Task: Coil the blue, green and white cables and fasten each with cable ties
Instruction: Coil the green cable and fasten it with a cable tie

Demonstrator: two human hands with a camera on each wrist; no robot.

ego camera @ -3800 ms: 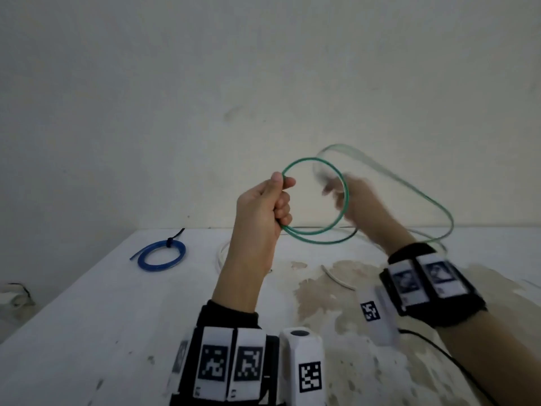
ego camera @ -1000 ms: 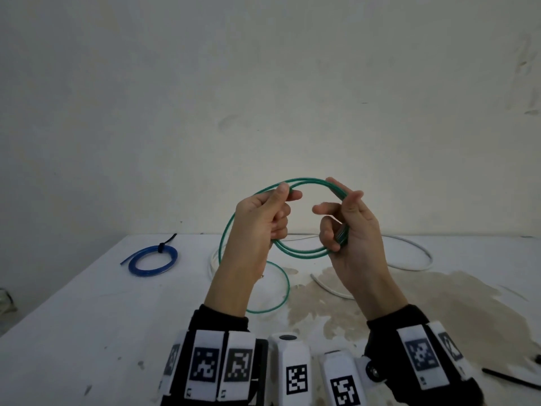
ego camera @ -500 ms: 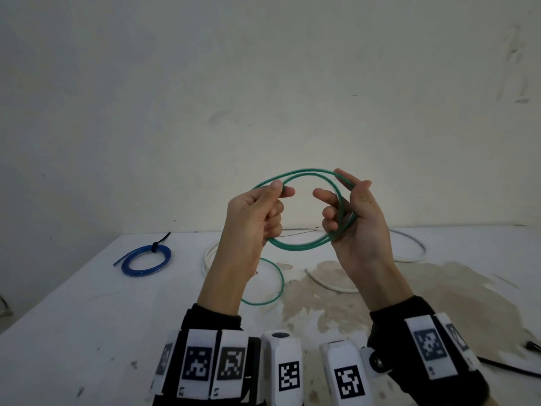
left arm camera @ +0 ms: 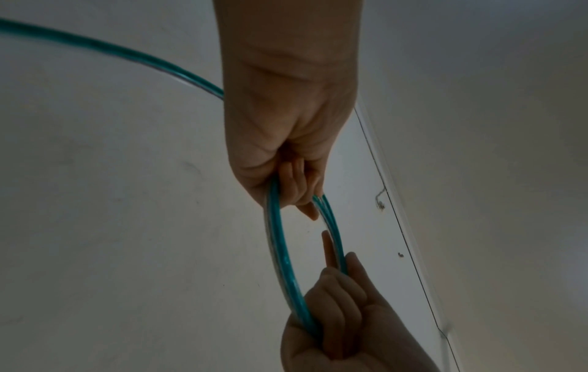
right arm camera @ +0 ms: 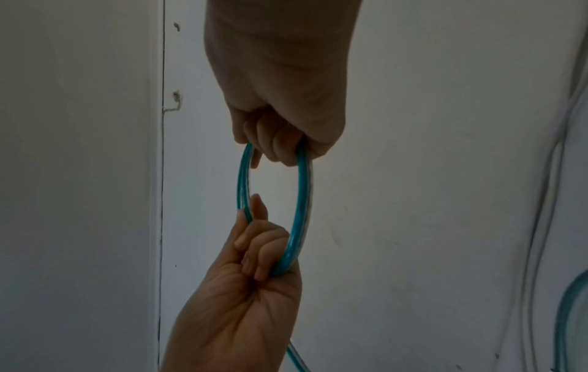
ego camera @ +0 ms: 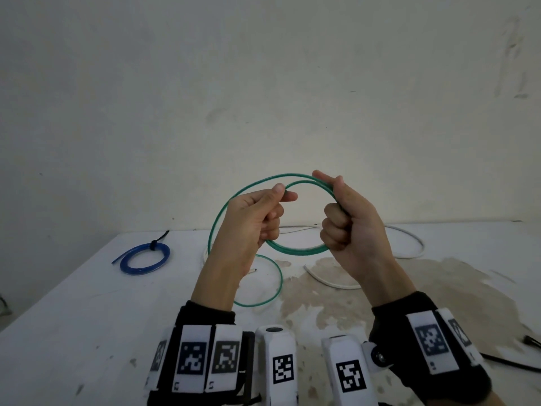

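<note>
Both hands clamped on green cable [ego camera: 295, 249], coil held up over the table [ego camera: 87, 317]: left hand [ego camera: 254, 218] pins the turns, right hand [ego camera: 348, 227] fists the opposite side so the loops keep their shape. Slack tail hangs to the table near left, probably one more wrap. Blue cable [ego camera: 145, 258] far left, already tied. White cable [ego camera: 409, 244] loose behind.

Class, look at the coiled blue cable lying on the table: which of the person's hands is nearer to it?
Left. The left hand is raised just right of the blue cable; the right hand is farther right, across the green cable loop both grip.
</note>
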